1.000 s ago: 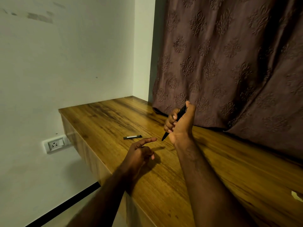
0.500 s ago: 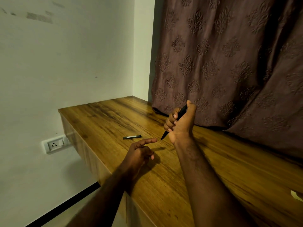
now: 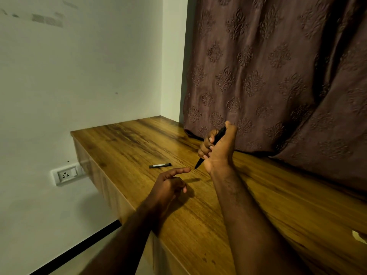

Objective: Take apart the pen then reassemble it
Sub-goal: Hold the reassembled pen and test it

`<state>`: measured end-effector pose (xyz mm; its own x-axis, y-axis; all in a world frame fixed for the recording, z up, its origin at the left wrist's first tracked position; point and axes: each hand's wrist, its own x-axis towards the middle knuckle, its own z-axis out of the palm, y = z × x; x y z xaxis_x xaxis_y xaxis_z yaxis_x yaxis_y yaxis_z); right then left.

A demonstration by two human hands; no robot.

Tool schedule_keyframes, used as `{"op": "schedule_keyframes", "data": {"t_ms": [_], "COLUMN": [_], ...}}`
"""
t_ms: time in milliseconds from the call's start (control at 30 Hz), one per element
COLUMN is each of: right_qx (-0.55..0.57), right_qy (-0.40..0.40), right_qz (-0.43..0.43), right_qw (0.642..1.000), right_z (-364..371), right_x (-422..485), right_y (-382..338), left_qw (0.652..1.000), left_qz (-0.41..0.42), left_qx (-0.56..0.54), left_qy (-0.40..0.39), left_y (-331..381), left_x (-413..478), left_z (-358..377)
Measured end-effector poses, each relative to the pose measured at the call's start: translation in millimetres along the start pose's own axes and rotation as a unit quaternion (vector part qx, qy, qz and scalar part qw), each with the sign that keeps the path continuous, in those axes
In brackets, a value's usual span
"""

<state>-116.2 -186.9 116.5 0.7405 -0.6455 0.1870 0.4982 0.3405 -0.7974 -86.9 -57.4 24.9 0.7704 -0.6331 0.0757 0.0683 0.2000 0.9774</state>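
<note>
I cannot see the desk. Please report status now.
Right hand shut on pen. Left hand open, empty, above desk. Cap lies apart. Nothing blocking.

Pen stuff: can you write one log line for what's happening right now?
right hand: holds pen tip down | left hand: empty, over table | cap: lying on table

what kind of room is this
Probably a room in a home, perhaps a bedroom or study corner. A fixed wooden desk meets a plain white wall with a power socket, and a heavy patterned curtain hangs behind the hands.
</note>
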Motion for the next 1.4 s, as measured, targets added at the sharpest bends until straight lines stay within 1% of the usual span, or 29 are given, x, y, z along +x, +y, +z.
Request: {"op": "schedule_keyframes", "data": {"t_ms": [133,267,400,467,533,600,667,700,767,967,1133,1400], "right_qx": [-0.015,0.001,-0.026,-0.036,-0.084,-0.181,-0.275,-0.296,-0.297,-0.257,-0.213,-0.207], "right_qy": [0.017,0.025,0.015,-0.009,-0.053,-0.080,-0.074,-0.065,-0.057,-0.077,-0.039,-0.035], "right_qz": [0.015,0.027,0.051,0.051,0.027,-0.023,-0.082,-0.104,-0.123,-0.177,-0.192,-0.214], "right_qw": [1.000,0.999,0.998,0.998,0.995,0.980,0.955,0.947,0.945,0.947,0.957,0.954], "right_z": [1,0,5,8,7,1,-7,-11,-16,-11,-10,-8], "right_x": [1,1,3,3,6,9,11,12,13,10,8,7], "right_y": [0,-1,-3,-7,-13,-20,-25,-25,-22,-22,-26,-29], "left_qw": [1.000,1.000,1.000,1.000,1.000,1.000,0.999,1.000,1.000,0.999,0.999,0.999], "left_qz": [0.001,0.001,-0.002,-0.009,-0.012,-0.010,-0.011,-0.011,-0.008,-0.010,-0.011,-0.005], "left_qx": [-0.002,0.003,0.000,-0.015,-0.003,0.018,0.021,0.016,0.013,0.030,0.023,0.033], "left_qy": [-0.004,0.001,0.004,0.006,0.015,0.021,0.023,0.022,0.022,0.025,0.027,0.026], "left_y": [-1,-2,-1,1,2,2,2,2,3,2,2,5], "left_x": [0,1,1,0,0,1,1,1,2,2,1,-1], "left_z": [-1,-3,-2,0,1,1,2,2,2,-2,-1,0]}}
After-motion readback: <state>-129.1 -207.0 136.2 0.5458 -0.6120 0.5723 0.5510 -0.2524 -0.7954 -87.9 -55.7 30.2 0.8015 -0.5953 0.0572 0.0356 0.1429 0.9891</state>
